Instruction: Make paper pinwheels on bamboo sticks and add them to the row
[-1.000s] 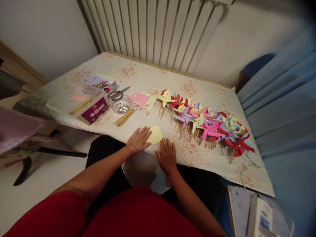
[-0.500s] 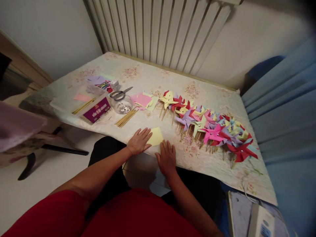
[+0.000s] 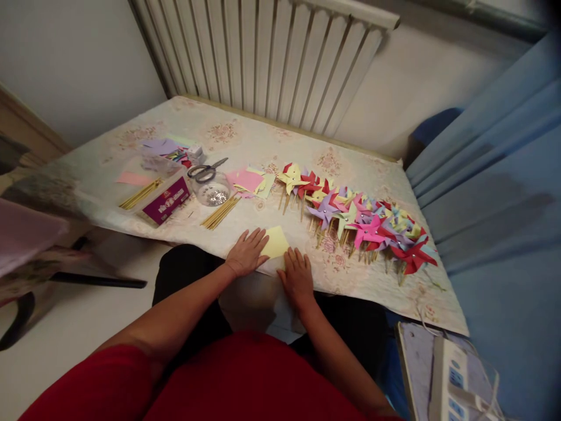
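While the desk (image 3: 254,215) stretches ahead, the left hand (image 3: 245,252) and right hand (image 3: 298,276) rest flattened, gripping nothing; between their fingertips lies the squarish yellow paper (image 3: 276,241), left hand against its left edge, right hand at its near right corner.

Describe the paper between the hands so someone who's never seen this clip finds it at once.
Start at the floral tablecloth and follow it to the edge nearest the person. There, between the left hand and the right hand, lies one pale yellow paper sheet. Unlike the paper pile and pinwheels beyond, it is a lone, flat piece.
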The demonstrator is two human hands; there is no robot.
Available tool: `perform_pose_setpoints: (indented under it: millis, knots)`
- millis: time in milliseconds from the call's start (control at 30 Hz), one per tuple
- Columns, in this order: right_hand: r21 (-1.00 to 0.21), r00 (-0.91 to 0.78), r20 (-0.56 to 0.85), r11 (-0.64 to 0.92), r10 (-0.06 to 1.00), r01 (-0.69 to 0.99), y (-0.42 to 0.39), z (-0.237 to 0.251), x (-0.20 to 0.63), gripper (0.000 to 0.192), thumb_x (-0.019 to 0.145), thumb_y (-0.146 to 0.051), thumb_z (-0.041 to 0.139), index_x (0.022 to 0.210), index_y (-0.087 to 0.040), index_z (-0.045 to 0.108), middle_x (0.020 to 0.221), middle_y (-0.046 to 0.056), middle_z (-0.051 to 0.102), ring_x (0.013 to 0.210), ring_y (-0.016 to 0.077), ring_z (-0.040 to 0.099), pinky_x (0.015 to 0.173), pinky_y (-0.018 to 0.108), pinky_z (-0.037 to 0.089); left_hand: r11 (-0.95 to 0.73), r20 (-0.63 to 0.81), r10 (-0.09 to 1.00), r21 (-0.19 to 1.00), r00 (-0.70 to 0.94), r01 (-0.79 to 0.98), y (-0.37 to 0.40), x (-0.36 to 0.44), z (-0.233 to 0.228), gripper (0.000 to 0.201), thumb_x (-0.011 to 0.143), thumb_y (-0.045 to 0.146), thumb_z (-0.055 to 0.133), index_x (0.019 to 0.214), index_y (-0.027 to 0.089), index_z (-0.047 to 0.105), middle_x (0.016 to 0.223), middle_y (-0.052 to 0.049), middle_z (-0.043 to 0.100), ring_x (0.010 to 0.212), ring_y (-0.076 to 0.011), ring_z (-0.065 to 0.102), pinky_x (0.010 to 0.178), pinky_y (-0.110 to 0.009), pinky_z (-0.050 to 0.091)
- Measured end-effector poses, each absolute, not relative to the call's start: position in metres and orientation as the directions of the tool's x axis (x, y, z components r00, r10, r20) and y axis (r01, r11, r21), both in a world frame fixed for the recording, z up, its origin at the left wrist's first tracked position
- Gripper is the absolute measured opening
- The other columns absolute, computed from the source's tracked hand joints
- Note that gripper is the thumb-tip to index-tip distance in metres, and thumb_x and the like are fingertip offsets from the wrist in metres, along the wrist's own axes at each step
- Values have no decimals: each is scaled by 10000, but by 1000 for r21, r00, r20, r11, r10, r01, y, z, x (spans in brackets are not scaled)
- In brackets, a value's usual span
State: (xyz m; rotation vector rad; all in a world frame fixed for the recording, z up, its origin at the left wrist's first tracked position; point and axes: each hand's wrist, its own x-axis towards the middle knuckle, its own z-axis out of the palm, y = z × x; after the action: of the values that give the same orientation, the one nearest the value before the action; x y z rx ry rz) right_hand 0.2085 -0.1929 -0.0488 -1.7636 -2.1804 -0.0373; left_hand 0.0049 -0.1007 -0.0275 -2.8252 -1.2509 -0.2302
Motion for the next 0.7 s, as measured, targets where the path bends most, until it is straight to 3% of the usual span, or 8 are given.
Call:
perform_pose_setpoints:
  millis: [700]
  knots:
    - [-173,-159,270,211,950,962,-207,-48,210,469,953,-287,487,1388,-112,458,1480,149,434,1421,277,292,1147,504,216,-689,195,718,62,669,722,-99,1,-32,606,943,475,393,1439,128,408,1523,-153,372,1443,-287,252,1159,-498,184]
